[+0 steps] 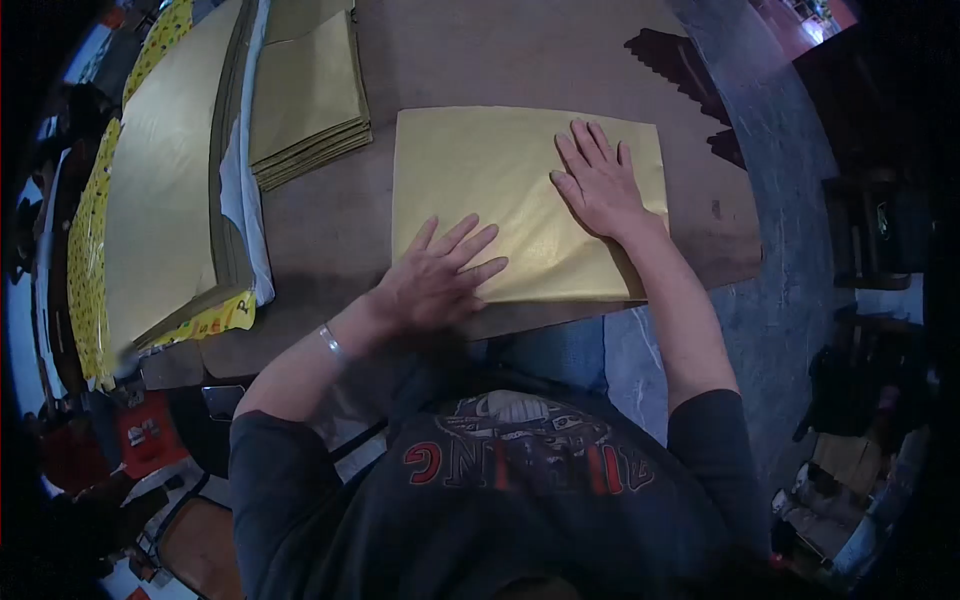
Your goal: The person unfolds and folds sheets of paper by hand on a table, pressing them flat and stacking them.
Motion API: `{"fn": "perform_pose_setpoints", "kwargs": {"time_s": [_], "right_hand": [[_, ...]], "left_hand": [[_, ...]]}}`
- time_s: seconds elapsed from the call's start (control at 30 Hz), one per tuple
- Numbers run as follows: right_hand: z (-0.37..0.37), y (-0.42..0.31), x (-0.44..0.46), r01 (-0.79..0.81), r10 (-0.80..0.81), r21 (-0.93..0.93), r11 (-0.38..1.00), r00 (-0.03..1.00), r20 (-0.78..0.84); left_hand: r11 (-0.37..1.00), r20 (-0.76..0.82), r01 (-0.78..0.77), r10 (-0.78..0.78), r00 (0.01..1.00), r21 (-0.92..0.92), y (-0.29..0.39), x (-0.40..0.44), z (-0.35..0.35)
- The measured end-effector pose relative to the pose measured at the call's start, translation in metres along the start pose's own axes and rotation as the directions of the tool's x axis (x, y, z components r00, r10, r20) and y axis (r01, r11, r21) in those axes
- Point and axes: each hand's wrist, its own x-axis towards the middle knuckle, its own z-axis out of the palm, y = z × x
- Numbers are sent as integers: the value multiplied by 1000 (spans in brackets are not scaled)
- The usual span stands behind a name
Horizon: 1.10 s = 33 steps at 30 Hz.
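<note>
A gold-coloured sheet (470,160), creased toward its lower middle, lies on the brown table in front of me. My right hand (603,190) rests flat on its right part with the fingers stretched out. Over the lower left corner is my left hand (445,268), fingers spread, a bracelet on the wrist. Whether the left palm presses on the sheet or hovers just above it, I cannot tell. Neither hand grips anything. Left of the sheet stands a stack of folded gold pieces (310,100).
At the table's left lies a tall pile of large gold sheets (165,190) on yellow patterned wrapping (88,260), with a pale blue cloth or film (240,190) along its side. Dark jagged-edged pieces (680,75) lie at the table's (510,50) right edge. A chair (205,545) stands lower left.
</note>
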Motion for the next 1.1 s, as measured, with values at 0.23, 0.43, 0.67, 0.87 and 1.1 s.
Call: {"fn": "perform_pose_setpoints", "kwargs": {"time_s": [0.23, 0.43, 0.67, 0.87, 1.1], "right_hand": [[-3, -1, -1, 10, -10, 16, 1000, 1000, 17], [-2, -2, -1, 2, -3, 34, 999, 999, 32], [-7, -6, -2, -36, 34, 71, 997, 999, 23], [-7, -6, -1, -38, 37, 92, 995, 999, 17], [1, -98, -27, 0, 2, 409, 913, 1000, -4]], "left_hand": [[1000, 63, -3, 2, 998, 16, 2, -15, -1], [999, 136, 44, -44, 990, 8, 5, -33, -8], [988, 2, 132, -133, 991, -85, 5, -13, -13], [975, -67, 221, -220, 973, 5, 12, 36, 10], [966, -244, 259, -255, 936, -18, 1, 32, 33]]}}
